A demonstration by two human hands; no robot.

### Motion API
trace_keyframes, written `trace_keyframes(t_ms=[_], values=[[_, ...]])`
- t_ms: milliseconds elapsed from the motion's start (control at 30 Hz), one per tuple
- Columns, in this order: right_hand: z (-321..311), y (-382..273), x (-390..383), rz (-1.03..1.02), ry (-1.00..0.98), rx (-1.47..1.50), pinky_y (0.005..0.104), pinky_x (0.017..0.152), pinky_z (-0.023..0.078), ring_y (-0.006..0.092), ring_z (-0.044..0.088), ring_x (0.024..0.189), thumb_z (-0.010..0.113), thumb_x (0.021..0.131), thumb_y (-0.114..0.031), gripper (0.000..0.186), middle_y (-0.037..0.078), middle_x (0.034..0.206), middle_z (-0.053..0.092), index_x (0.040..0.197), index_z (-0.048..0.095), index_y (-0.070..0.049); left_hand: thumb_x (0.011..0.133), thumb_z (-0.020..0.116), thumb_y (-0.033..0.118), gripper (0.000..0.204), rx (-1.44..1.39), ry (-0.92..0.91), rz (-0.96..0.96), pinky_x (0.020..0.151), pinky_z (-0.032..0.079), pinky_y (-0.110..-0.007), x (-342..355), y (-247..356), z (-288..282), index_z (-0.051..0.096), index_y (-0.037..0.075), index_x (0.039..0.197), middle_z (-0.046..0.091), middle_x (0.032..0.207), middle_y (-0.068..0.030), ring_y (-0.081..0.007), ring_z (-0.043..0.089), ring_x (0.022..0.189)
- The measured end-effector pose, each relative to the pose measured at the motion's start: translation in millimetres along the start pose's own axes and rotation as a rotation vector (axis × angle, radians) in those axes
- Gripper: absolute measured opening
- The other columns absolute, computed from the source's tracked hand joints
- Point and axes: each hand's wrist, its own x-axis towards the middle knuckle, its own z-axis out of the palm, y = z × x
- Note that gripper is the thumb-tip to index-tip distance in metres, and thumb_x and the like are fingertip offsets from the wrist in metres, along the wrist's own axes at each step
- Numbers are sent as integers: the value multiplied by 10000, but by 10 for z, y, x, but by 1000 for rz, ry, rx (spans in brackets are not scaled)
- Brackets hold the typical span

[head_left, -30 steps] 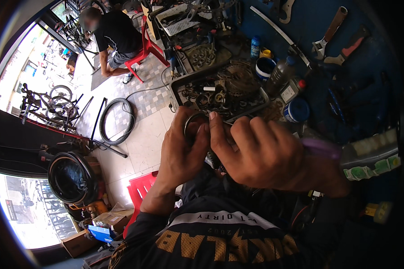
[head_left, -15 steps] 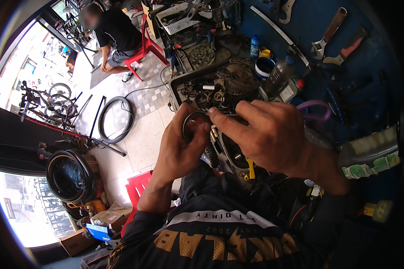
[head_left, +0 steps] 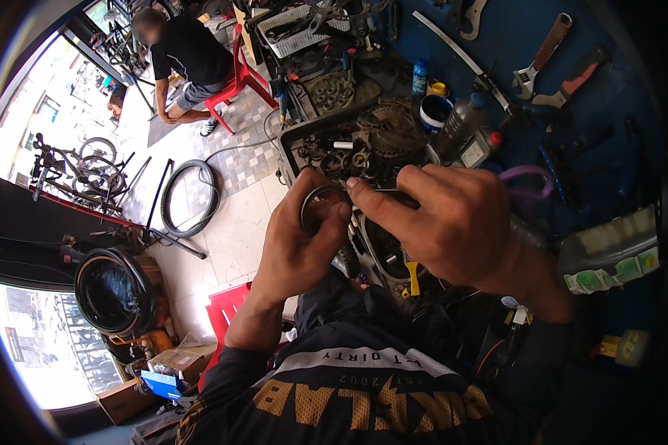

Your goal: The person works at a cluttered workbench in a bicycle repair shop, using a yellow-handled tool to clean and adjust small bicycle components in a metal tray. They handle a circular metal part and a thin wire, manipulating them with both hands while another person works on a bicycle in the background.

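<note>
My left hand curls its thumb and fingers round a thin metal ring, held up over my lap. Beside it, my right hand has its index finger stretched to the far right edge of the ring, its fingers bent together above. Whatever lies between the right fingertips is too small or hidden to make out. Behind both hands sits a metal-rimmed tray filled with greasy bicycle parts, among them a toothed cassette and a small white tube.
To the right stand a blue tub, a dark bottle and a blue spray bottle. A yellow-handled brush is below my right hand. Tools hang on the blue wall. A tyre lies on the floor; a person sits on a red chair.
Both hands stay nearly in place round the ring, with the right index finger shifting slightly. The seated person's arm and head have moved a little.
</note>
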Motion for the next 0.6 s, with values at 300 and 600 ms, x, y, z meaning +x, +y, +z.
trace_keyframes(t_ms=[300,600], values=[[89,176,-31,62,-6,274,337,454,442,164,583,533,822,808,-90,439,1,681,573,1229,805,-212,1036,646,164,172,-57,-40,-43,502,287,-232,12,-28,-9,562,16,1062,563,675,21,-27,441,538],[105,250,-12,79,-85,282,393,503,534,244,679,597,804,846,-186,311,29,721,618,1151,813,-246,1042,646,148,164,-86,-62,-51,483,282,-232,32,-52,3,558,12,1070,551,667,20,-27,428,520]])
